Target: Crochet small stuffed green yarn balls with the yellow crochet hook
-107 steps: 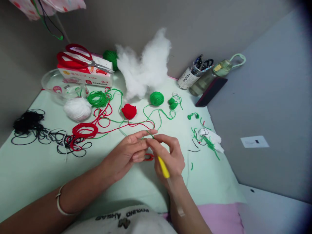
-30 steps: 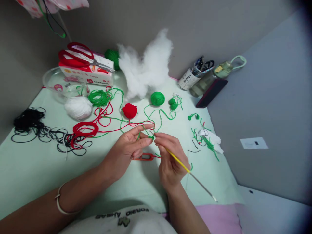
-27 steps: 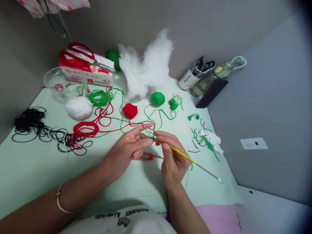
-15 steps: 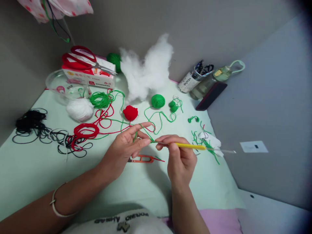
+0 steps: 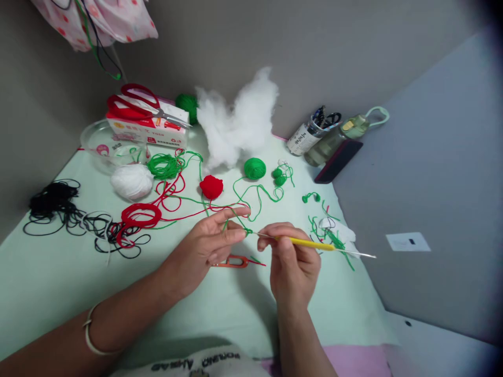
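Note:
My right hand [image 5: 295,257] grips a yellow-handled crochet hook [image 5: 308,243], its thin metal tip pointing left. That tip meets a small loop of green yarn [image 5: 248,231] at the fingertips of my left hand [image 5: 214,238]. The left thumb and a finger pinch the green strand, while the index finger is stretched out with yarn running over it. Just beneath the left hand lie orange thread snips [image 5: 234,261], partly hidden by it. Beyond the hands sit a red yarn ball [image 5: 211,187] and a green yarn ball [image 5: 254,168].
White stuffing [image 5: 238,123] stands at the back. Red scissors [image 5: 137,102] rest on a box [image 5: 147,131]. Black yarn [image 5: 55,201] and a white yarn ball [image 5: 132,181] lie left. A pen cup [image 5: 302,139], bottle [image 5: 326,149] and yarn scraps [image 5: 334,235] are on the right.
The whole view has shifted slightly, so things appear a little lower. My right hand has drawn the hook a little to the right, and more of its metal shaft shows by the green loop.

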Motion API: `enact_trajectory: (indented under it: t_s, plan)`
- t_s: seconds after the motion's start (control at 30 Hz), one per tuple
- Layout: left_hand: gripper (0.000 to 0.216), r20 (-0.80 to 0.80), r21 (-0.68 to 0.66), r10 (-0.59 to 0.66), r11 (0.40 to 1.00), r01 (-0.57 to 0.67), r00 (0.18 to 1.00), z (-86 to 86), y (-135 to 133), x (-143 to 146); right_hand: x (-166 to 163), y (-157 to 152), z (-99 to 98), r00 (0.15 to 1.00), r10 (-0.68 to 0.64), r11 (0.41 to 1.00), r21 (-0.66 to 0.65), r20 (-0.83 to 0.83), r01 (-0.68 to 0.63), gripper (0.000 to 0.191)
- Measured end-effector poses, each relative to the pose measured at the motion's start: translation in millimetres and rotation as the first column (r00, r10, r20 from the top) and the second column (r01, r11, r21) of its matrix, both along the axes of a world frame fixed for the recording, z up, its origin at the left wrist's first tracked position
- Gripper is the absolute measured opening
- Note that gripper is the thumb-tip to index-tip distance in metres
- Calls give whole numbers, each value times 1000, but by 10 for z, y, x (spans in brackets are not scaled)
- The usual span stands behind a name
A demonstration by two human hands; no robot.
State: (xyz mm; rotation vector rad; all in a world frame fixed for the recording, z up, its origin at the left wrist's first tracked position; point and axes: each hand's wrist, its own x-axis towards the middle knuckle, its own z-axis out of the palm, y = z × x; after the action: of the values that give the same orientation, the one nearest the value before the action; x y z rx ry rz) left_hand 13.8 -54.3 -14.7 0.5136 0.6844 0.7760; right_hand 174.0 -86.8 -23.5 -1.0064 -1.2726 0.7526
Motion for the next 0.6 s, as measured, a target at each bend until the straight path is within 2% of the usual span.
enact_trajectory:
  t_s: [0.07, 0.17, 0.27, 0.33, 0.4, 0.47, 0.53, 0.6]
  plan:
    - [41, -29, 44, 3, 999, -1, 1000, 8, -17, 4, -26, 19, 8, 999, 34, 999, -14, 19, -34, 20]
    - [45, -90, 76, 12, 997, -5, 996, 4, -61, 19, -52, -9, -13, 983, -20, 999, 31, 181, 14, 24]
    - [46, -73, 36, 9, 999, -6, 997, -15, -82, 30, -28, -59, -38, 869, -122, 980, 196, 479, 30, 34]
    - [42, 2, -7, -32, 999, 32, 999, -27, -70, 27, 14, -69, -35, 809, -177, 964, 265, 561, 27, 35]
    - [36, 61, -31, -48, 998, 50, 997, -31, -42, 15, 59, -50, -12, 893, -157, 978, 196, 423, 79, 28]
    - [29, 79, -24, -23, 999, 25, 997, -26, -17, -1, 86, -13, 17, 985, -96, 995, 41, 140, 91, 24]
    - [26, 71, -1, 1, 1000, -1, 997, -18, -10, -11, 78, 23, 33, 996, -23, 998, -64, -92, 17, 22]
    - [32, 40, 31, -5, 1000, 4, 999, -14, -23, -10, 42, 46, 27, 988, 50, 993, -98, -144, -64, 19]
